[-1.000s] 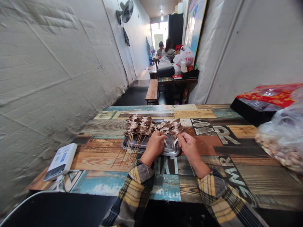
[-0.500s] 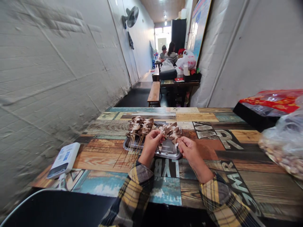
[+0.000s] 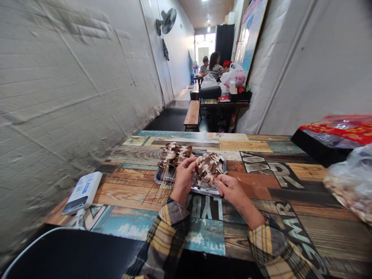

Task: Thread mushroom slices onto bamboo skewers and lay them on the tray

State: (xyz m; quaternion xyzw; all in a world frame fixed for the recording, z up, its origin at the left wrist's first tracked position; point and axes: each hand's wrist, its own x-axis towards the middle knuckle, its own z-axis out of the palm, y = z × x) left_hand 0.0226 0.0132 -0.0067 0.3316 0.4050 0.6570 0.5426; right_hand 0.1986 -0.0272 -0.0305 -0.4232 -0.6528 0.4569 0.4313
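Note:
Between my two hands, over the metal tray (image 3: 203, 191), is a bunch of brown-and-white oyster mushrooms (image 3: 209, 169). My left hand (image 3: 183, 179) pinches the bunch at its left end, and any stick in it is hidden by the fingers and caps. At the lower right edge, my right hand (image 3: 230, 189) is closed in a pinch on a mushroom of the same bunch. Mushroom skewers (image 3: 174, 153) lie piled on the tray's left side. Their thin bamboo sticks (image 3: 163, 185) stick out toward me, past the rim.
A white box-shaped device with a cable (image 3: 83, 193) lies at the table's left. On the right are a clear plastic bag of pale pieces (image 3: 348, 186) and a black box with red packaging (image 3: 314, 145). A bench (image 3: 192, 113) and two people are farther off.
The mushroom bunch between my hands has turned and now shows more pale gills. My right hand has moved a little lower along it. The whole view has shifted slightly.

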